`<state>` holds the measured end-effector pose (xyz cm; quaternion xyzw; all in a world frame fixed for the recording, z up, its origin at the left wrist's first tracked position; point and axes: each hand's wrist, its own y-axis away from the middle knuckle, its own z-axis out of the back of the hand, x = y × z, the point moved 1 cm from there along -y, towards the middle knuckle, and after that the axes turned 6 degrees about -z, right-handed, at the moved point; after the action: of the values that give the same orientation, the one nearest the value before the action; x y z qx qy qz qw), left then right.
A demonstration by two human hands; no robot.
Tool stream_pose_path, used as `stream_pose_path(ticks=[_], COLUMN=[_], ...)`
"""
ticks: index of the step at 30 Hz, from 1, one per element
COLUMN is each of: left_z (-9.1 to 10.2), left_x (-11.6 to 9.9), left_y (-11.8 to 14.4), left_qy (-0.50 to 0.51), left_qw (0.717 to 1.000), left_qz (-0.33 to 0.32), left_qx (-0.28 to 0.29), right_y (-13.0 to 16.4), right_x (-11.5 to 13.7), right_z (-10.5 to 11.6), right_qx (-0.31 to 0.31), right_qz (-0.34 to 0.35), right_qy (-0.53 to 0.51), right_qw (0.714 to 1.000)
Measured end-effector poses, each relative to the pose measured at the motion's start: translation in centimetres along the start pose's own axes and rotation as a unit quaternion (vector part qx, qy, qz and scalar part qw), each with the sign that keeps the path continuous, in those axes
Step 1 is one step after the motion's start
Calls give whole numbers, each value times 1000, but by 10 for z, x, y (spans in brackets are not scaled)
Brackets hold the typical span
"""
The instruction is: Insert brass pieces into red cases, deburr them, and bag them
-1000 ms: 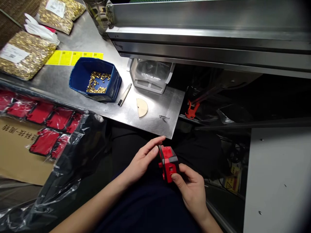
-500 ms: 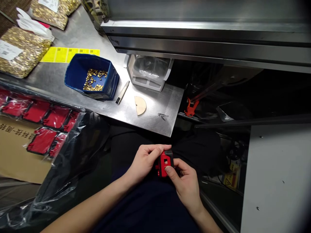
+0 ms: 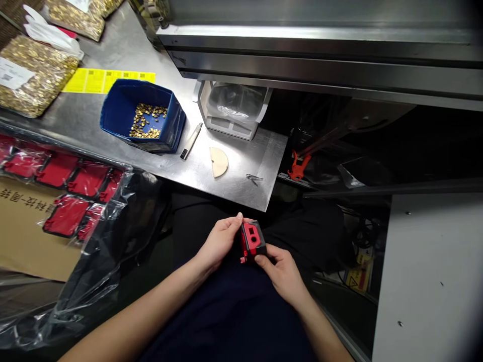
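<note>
A red and black plastic housing [image 3: 253, 239], with a square and a round opening on its upper face, is held above my lap. My left hand [image 3: 221, 241] grips its left side, thumb up along the edge and the other fingers partly hidden behind it. On the lower right corner, my right hand [image 3: 279, 269] pinches the part between thumb and fingers. A small red piece [image 3: 243, 259] juts out at its lower left. Nearest on the metal bench lie a half-round wooden disc [image 3: 219, 162] and a few small metal pins [image 3: 254, 178].
On the bench [image 3: 241, 193] stand a blue bin [image 3: 113, 113] of small brass pieces and a pale bin [image 3: 230, 128] holding clear plastic. Between them lies a utility knife [image 3: 191, 142]. Red parts [image 3: 68, 215] in plastic sit left. A metal beam [image 3: 320, 63] crosses above.
The red and black housing has been turned, so a face with a round opening now shows. My left thumb has shifted to its upper left edge, and my right hand has moved slightly left.
</note>
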<state>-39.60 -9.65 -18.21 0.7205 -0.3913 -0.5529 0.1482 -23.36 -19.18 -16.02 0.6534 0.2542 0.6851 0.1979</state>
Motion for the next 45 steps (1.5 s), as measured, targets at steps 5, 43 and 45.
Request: stream_pose_path(ticks=[5, 43, 45], left_z=[4, 13, 12], left_x=[-3, -4, -5], left_y=[1, 11, 13], left_qy=[-28, -56, -85], left_qw=[994, 977, 973], left_qz=[-94, -136, -148], left_qx=[44, 156, 156], right_y=[-9, -8, -6], right_x=[11, 38, 40], right_z=[-6, -6, -5], right_qx=[-61, -48, -69], right_qz=[-4, 11, 2], right_qy=[-43, -84, -61], right_qw=[997, 995, 996])
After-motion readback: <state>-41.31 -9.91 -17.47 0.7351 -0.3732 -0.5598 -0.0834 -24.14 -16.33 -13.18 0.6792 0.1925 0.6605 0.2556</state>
